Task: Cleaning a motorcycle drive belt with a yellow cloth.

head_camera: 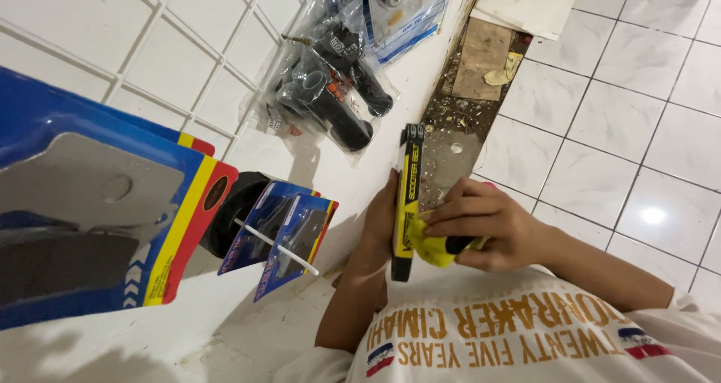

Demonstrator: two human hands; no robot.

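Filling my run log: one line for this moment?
left hand: holds black-yellow package | right hand: presses yellow cloth on it

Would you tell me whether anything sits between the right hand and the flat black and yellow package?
Yes: a yellow cloth lies under the right hand, pressed against the package. The left hand grips the package directly from behind.

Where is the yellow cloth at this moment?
In the head view, just right of centre, the yellow cloth is bunched under the right hand and pressed against the black-and-yellow package, which the left hand holds edge-on.
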